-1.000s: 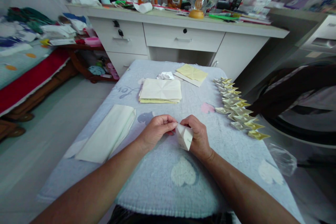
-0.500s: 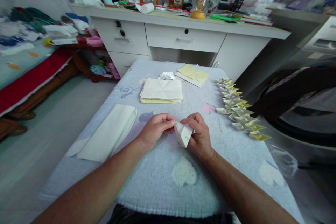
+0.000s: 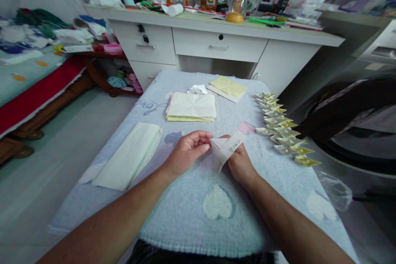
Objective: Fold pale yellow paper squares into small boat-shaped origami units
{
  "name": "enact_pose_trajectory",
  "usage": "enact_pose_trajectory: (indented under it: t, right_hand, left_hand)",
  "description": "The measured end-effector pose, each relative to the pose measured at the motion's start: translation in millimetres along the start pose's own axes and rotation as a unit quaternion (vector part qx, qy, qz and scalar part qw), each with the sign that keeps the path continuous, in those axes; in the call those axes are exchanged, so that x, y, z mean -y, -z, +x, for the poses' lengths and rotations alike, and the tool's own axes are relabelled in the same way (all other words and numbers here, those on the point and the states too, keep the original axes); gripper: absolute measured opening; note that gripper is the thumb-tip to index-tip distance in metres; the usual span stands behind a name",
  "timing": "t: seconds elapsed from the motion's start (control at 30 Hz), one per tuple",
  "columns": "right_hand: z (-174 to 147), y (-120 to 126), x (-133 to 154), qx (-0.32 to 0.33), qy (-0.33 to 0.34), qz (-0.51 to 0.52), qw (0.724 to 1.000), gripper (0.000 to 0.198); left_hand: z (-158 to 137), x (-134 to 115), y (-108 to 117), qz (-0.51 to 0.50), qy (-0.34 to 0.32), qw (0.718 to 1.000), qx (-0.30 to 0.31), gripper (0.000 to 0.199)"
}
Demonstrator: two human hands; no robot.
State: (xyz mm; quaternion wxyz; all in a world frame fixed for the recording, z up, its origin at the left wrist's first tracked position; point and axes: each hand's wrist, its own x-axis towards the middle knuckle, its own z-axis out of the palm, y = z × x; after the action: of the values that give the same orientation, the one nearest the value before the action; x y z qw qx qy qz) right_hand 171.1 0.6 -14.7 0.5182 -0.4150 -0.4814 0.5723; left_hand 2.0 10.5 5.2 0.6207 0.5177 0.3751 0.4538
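"Folded paper [image 3: 228,150] has swung up rightward since."

"How's it held?"

"Clamped in the right hand [image 3: 243,166], above the table [image 3: 179,218]; the left hand [image 3: 189,152], beside it, has thumb and fingers apart."

"Farther off?"

"Paper stack [image 3: 192,105], then yellow sheet [image 3: 228,86]."

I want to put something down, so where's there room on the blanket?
Around the pale printed heart between the forearms; and between the paper stack and folded paper shapes, beyond the right hand. Crowded: the right side, where those shapes sit close together.
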Motion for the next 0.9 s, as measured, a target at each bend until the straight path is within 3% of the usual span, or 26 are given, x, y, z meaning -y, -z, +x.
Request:
enact_pose_trajectory:
  t: [0.3, 0.6, 0.9]
  right_hand:
    - [-0.5, -3.8, 2.4, -0.008, -0.084, 0.083, 0.993, 0.020]
    - [-0.1, -8.3, 11.7, 0.006, -0.117, 0.104, 0.988, 0.028]
    - [0.2, -6.5, 5.9, 0.013, -0.139, 0.090, 0.986, 0.032]
  left_hand:
    - [-3.1, -2.4, 3.1, 0.139, -0.029, 0.990, -0.019, 0.020]
    - [-2.0, -2.9, 3.8, 0.145, -0.043, 0.988, -0.015, 0.016]
    - [-2.9, -5.6, 2.8, 0.191, -0.078, 0.978, 0.026, 0.009]
